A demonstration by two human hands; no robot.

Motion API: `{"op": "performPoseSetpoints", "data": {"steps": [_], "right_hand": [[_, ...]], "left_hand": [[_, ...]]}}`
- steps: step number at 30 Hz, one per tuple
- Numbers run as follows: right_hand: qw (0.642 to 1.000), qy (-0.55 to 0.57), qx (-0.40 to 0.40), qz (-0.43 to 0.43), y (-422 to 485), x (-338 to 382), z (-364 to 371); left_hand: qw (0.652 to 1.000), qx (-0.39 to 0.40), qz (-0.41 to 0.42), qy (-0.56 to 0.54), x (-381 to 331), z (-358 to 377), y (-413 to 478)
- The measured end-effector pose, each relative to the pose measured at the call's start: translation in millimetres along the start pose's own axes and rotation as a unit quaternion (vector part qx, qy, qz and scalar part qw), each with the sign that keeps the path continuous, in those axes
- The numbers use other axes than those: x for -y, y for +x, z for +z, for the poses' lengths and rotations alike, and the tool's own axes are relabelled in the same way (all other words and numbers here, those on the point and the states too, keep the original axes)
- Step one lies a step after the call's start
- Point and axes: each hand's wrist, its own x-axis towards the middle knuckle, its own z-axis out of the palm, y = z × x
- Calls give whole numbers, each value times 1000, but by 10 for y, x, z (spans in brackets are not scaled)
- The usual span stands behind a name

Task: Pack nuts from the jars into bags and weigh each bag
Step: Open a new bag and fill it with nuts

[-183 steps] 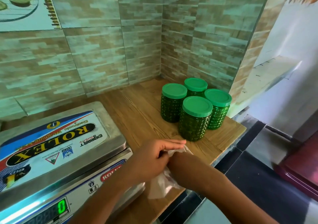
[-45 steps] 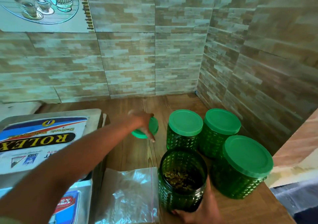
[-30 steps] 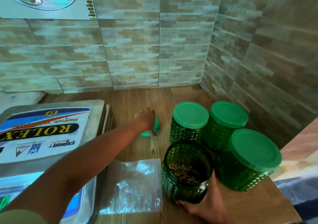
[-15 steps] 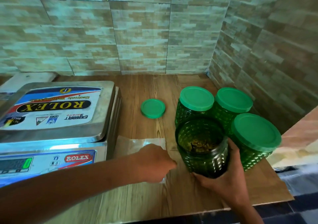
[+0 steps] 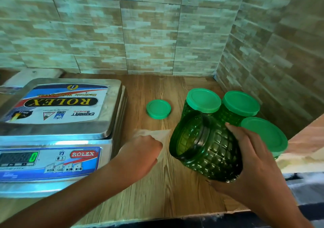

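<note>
Our right hand (image 5: pixel 254 166) gripping a tilted green studded jar (image 5: pixel 208 150), left hand (image 5: pixel 142 150) pinching a clear plastic bag (image 5: pixel 157 134) on the wooden table (image 5: pixel 157 192), steel ROLEX scale (image 5: pixel 57 128) showing 0.

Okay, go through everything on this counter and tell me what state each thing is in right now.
Open jar: lid off, tilted with its mouth leftward, gripped by right hand.
Loose lid: lying flat on the counter, apart from the jars.
Three other jars: upright, lids on.
Plastic bag: on the counter, gripped by left hand.
Scale: on, display reads 0.
</note>
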Motion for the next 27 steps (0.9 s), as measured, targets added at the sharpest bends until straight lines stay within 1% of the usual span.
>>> {"op": "performPoseSetpoints", "data": {"steps": [2,6,10,12,19,22,24,27], "right_hand": [[999,-38,7,-3,70,70,-67],[994,-101,20,-19,201,209,-141],[987,-155,26,-25,294,286,-168],[984,-175,21,-29,348,306,-185],[972,-229,10,-56,545,344,-255],[965,-252,16,-74,630,371,-267],[959,-268,21,-85,679,393,-272],[951,-293,33,-95,755,432,-283]], "left_hand": [[998,-23,-22,-47,28,-37,-33],[992,-40,-36,-117,51,-9,-28],[976,-59,-62,-201,89,-31,50],[968,-63,-53,-238,113,-84,91],[946,-51,-21,-319,178,-202,122],[929,-47,1,-366,160,-241,132],[917,-37,-1,-396,131,-253,135],[904,-16,-28,-426,138,-212,154]]}}
